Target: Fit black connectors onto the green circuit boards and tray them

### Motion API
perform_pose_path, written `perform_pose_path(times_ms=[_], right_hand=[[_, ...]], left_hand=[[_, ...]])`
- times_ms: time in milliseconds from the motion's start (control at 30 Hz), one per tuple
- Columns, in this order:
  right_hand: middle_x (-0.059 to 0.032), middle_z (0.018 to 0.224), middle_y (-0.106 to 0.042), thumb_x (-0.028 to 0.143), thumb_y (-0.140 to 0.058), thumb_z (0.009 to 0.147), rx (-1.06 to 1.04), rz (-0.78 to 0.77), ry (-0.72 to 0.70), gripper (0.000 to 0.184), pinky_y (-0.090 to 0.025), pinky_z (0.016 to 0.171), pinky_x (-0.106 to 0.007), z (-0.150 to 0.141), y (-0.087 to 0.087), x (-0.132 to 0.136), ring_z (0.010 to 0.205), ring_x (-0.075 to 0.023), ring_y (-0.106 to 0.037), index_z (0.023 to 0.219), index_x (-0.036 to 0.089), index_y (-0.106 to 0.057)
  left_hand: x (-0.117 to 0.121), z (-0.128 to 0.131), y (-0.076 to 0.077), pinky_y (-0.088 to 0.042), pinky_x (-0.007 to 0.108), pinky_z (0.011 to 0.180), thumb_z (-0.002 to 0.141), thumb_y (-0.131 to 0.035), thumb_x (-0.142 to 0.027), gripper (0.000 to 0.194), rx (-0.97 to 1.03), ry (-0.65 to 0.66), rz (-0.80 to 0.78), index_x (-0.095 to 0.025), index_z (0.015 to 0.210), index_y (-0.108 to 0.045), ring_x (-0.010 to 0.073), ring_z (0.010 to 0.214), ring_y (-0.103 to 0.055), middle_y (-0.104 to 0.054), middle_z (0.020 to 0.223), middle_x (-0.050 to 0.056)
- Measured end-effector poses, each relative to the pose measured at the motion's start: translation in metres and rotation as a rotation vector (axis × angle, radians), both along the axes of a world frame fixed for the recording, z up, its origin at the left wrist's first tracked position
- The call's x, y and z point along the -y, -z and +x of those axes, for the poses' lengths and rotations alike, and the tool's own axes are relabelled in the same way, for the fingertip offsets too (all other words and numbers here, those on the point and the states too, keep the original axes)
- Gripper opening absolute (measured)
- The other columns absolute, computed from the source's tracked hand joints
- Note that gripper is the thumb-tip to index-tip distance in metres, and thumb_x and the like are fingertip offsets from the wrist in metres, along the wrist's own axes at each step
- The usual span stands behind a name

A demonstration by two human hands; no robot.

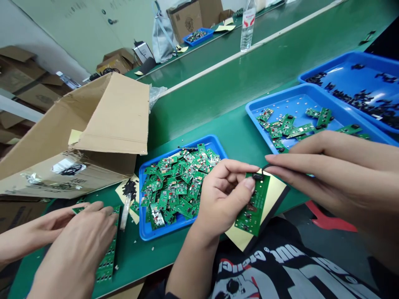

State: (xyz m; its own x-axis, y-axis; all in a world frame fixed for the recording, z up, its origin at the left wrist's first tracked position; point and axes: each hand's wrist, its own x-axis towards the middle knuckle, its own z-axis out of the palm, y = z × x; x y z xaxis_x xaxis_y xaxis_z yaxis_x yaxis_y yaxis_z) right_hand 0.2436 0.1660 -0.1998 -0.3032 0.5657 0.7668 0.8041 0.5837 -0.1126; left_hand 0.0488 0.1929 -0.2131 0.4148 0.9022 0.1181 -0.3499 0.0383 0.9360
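Observation:
My left hand [222, 195] grips a green circuit board [257, 207] between thumb and fingers, tilted above the table's front edge. At the board's upper end sits a black oval connector [257, 176], close to my left thumb. My right hand [324, 166] is closed in a pinch just right of that connector. A small black piece [266, 167] shows at its fingertips; its exact kind is too small to tell. Behind and below the board lies a yellow paper sheet [276, 189]. A blue tray [222, 149] heaped with green circuit boards stands left of my left hand.
Beyond my right hand, a blue tray [254, 109] contains more boards, and another blue tray [349, 60] holds black parts. A co-worker's hands [77, 245] handle boards at left, beside an open cardboard box [115, 116]. A water bottle [247, 27] stands on the back ledge.

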Motion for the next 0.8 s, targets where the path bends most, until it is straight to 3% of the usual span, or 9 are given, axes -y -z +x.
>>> perform_pose_path(times_ms=[233,400,533,667,800], right_hand=[[-0.0003,0.088,-0.066,0.018,-0.058,0.109,-0.093,-0.133,-0.150,0.013,-0.053,0.061,-0.028,0.001,0.002,0.000,0.070,-0.0122,-0.063,0.114,0.025,-0.068],[-0.0011,0.090,-0.067,0.014,-0.057,0.109,-0.099,-0.259,-0.273,0.019,-0.055,0.063,-0.022,0.003,-0.004,-0.002,0.071,-0.0100,-0.065,0.122,0.022,-0.068],[0.0017,0.078,-0.060,0.016,-0.054,0.111,-0.123,-0.280,-0.308,0.032,-0.052,0.061,-0.021,0.002,-0.002,-0.006,0.066,-0.0107,-0.060,0.140,0.021,-0.063],[0.0008,0.083,-0.067,0.017,-0.050,0.112,-0.127,-0.397,-0.535,0.026,-0.053,0.066,-0.017,0.008,0.003,-0.016,0.074,-0.0095,-0.066,0.130,0.022,-0.067],[0.0015,0.093,-0.076,0.019,-0.056,0.111,-0.161,-0.531,-0.668,0.023,-0.054,0.076,-0.010,0.015,0.002,-0.021,0.081,-0.0058,-0.071,0.131,0.020,-0.068]], left_hand=[[-0.006,-0.006,0.002,-0.033,0.016,0.045,0.078,-0.094,-0.027,0.049,0.103,0.243,-0.264,-0.023,0.115,-0.061,0.0044,0.046,-0.037,-0.050,0.060,-0.011],[-0.013,-0.010,-0.001,-0.025,0.017,0.048,0.083,-0.091,-0.026,0.053,0.093,0.386,-0.321,-0.019,0.124,-0.057,0.0040,0.047,-0.032,-0.047,0.057,-0.012],[-0.016,-0.010,-0.002,-0.027,0.019,0.050,0.081,-0.092,-0.029,0.071,0.069,0.439,-0.375,-0.015,0.137,-0.052,0.0045,0.047,-0.033,-0.049,0.057,-0.012],[-0.018,-0.010,0.000,-0.031,0.019,0.052,0.081,-0.092,-0.031,0.100,0.034,0.529,-0.402,-0.009,0.160,-0.035,0.0056,0.048,-0.038,-0.054,0.057,-0.010],[-0.022,-0.011,0.001,-0.034,0.017,0.053,0.079,-0.095,-0.029,0.110,0.023,0.582,-0.429,-0.007,0.165,-0.029,0.0050,0.049,-0.041,-0.057,0.061,-0.009]])
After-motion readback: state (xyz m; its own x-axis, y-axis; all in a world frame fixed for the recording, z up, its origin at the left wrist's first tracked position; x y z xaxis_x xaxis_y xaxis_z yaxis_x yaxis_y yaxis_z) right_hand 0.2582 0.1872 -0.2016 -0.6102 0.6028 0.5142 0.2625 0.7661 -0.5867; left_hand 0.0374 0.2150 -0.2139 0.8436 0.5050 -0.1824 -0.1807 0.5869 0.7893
